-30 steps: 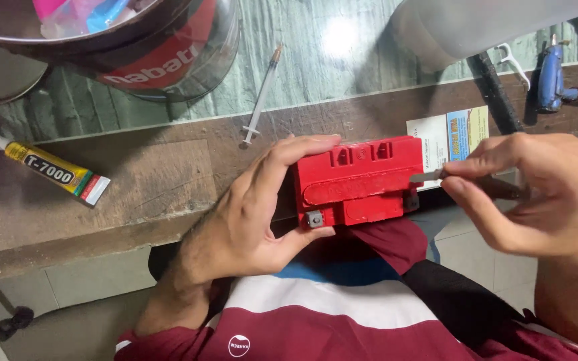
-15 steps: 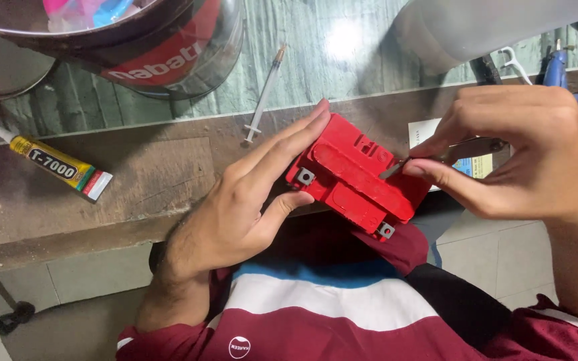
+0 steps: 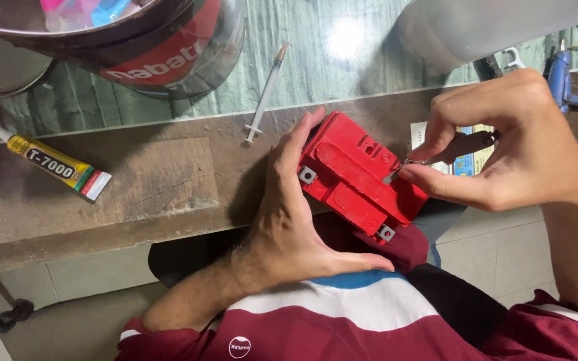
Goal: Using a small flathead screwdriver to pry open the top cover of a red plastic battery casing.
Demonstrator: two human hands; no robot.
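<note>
Small tool (image 3: 459,146) mostly hidden in right hand (image 3: 503,144), against red casing (image 3: 359,177).

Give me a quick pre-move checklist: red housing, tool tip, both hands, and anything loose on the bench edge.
1. Left hand bracing the red housing from its left side: ok.
2. Right hand pinching the thin tool: ok.
3. Tool tip at the housing's right edge: ok; whether it is seated in a seam, cannot tell.
4. Housing supported: not ok, it is tilted and held off the bench edge over the lap.
5. Syringe and glue tube apart from the hands: ok.
</note>
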